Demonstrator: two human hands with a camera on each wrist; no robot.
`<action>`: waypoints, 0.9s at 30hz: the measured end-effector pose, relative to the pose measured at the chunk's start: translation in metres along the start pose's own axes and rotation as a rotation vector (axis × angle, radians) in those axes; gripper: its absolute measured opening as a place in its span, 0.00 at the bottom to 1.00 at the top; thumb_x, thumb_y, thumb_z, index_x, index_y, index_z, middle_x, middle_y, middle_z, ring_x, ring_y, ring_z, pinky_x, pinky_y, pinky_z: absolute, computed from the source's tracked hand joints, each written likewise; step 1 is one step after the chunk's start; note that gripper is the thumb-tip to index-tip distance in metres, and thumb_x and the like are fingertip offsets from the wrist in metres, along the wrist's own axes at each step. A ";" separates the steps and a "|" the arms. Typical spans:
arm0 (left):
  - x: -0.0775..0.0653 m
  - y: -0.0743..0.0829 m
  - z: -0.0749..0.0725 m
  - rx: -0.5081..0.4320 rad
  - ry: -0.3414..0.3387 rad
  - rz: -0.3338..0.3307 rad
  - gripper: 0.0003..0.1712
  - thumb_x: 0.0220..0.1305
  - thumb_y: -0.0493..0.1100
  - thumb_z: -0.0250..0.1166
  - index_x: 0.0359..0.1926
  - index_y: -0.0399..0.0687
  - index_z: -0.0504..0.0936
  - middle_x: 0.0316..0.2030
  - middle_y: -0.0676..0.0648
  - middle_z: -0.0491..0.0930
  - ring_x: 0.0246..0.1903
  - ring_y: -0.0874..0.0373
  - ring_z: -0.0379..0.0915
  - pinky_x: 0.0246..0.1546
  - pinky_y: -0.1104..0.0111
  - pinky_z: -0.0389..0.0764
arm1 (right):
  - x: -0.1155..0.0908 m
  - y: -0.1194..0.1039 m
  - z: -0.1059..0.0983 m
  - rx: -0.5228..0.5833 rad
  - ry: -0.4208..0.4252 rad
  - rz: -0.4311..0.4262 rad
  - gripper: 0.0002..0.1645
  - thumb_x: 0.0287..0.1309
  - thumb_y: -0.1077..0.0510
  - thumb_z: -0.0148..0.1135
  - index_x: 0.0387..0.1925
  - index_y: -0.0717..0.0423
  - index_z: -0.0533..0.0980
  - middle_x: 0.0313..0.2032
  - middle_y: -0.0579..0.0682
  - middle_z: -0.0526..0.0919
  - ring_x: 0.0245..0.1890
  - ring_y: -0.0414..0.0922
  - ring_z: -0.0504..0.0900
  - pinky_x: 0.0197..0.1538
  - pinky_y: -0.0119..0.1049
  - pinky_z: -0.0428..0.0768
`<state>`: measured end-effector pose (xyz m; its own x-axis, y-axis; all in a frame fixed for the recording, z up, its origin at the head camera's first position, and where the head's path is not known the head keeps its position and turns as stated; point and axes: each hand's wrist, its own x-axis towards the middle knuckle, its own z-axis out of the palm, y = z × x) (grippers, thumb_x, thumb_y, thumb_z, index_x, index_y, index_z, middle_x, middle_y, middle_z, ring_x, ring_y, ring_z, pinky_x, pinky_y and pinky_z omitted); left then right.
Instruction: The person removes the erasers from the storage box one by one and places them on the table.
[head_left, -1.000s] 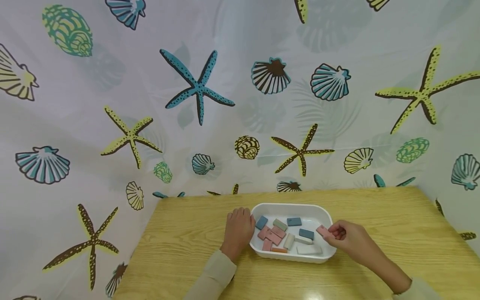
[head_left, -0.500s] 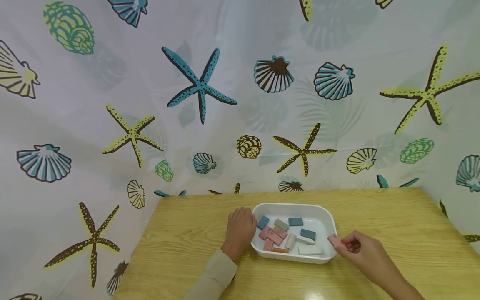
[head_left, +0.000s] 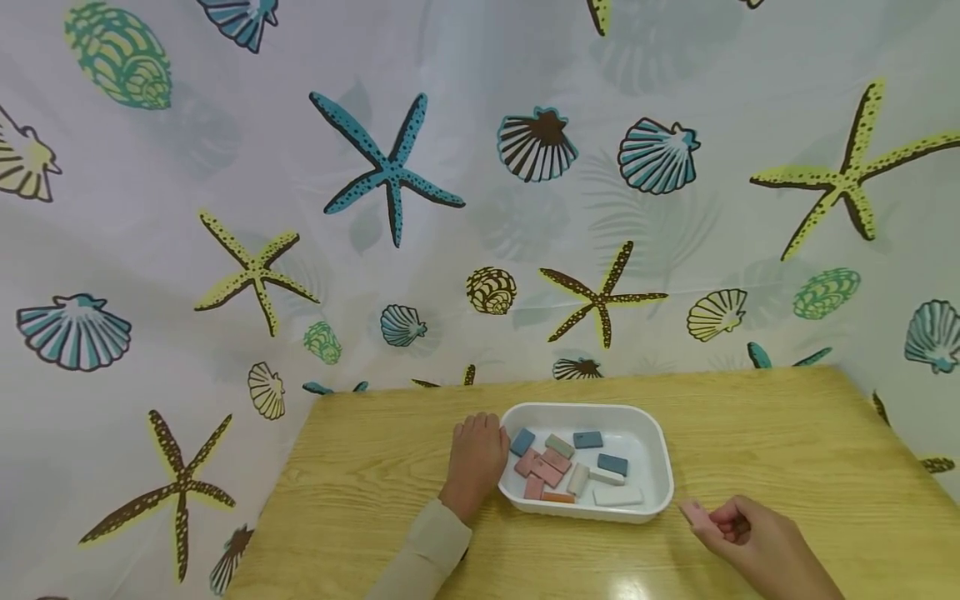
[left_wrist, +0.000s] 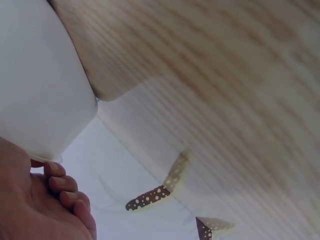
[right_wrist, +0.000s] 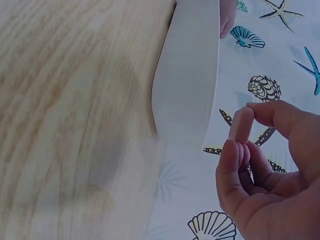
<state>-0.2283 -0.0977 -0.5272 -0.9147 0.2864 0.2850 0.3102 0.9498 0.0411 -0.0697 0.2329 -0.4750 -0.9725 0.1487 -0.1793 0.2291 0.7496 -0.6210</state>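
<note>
White tub (head_left: 585, 408) between my left hand (head_left: 478, 458) and right hand (head_left: 761, 537)

Starfish-and-shell cloth (head_left: 450, 50) hangs behind the tub, and the wooden bench (head_left: 780, 442) lies under it. My left hand has its fingers curled at the tub's left rim; my right hand is beyond the tub's near right corner. Blue, pink, cream and orange blocks (head_left: 612, 465) lie inside the tub. One pink block (head_left: 694, 512) is pinched in my right hand, clear of the tub.
</note>
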 end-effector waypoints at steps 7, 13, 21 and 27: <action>-0.001 -0.001 0.001 -0.006 0.010 -0.006 0.14 0.69 0.48 0.48 0.33 0.43 0.71 0.27 0.48 0.68 0.32 0.53 0.67 0.33 0.62 0.64 | -0.001 0.016 0.007 -0.021 -0.026 0.026 0.32 0.50 0.33 0.61 0.30 0.61 0.75 0.24 0.45 0.75 0.25 0.41 0.72 0.30 0.35 0.72; -0.001 -0.002 0.002 -0.009 0.000 -0.015 0.14 0.69 0.49 0.47 0.33 0.43 0.71 0.28 0.48 0.68 0.33 0.53 0.66 0.34 0.62 0.64 | 0.002 0.031 0.019 -0.014 -0.034 0.044 0.31 0.50 0.34 0.61 0.30 0.61 0.75 0.23 0.45 0.75 0.25 0.41 0.71 0.30 0.35 0.71; 0.000 0.000 0.000 -0.023 -0.020 -0.022 0.14 0.69 0.49 0.47 0.34 0.43 0.71 0.28 0.49 0.68 0.32 0.54 0.66 0.34 0.63 0.64 | 0.008 0.044 0.031 -0.047 -0.012 -0.013 0.22 0.48 0.45 0.67 0.28 0.61 0.74 0.24 0.45 0.76 0.25 0.41 0.72 0.31 0.37 0.71; -0.002 0.001 -0.001 -0.026 -0.010 -0.022 0.14 0.69 0.49 0.47 0.33 0.43 0.71 0.27 0.49 0.67 0.31 0.54 0.66 0.33 0.63 0.63 | 0.008 0.045 0.036 -0.055 -0.012 -0.016 0.20 0.48 0.47 0.67 0.28 0.60 0.74 0.23 0.45 0.75 0.25 0.41 0.72 0.31 0.37 0.71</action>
<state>-0.2265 -0.0975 -0.5266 -0.9241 0.2665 0.2737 0.2960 0.9525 0.0719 -0.0656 0.2444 -0.5315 -0.9753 0.1291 -0.1790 0.2107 0.7861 -0.5811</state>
